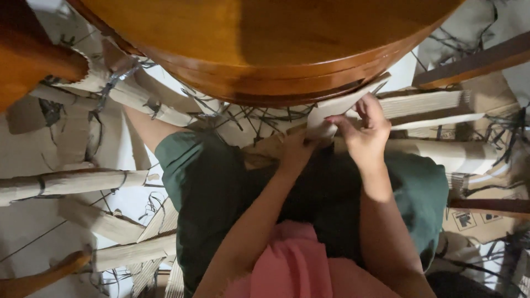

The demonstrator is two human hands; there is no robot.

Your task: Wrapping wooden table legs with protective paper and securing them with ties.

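Both your hands, L (298,148) & R (364,132), fingers pinched on pale cardboard strip (342,104) just beneath round wooden table edge (276,91).

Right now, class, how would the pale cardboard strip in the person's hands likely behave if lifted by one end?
The cardboard strip looks thin and flat, so probably light. It holds straight beyond the right hand, suggesting some stiffness, though it might crease.

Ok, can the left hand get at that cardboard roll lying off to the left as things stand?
Probably not right away: the left hand is on the cardboard strip with the right hand, and the cardboard roll lies beyond the left knee, though nothing blocks it.
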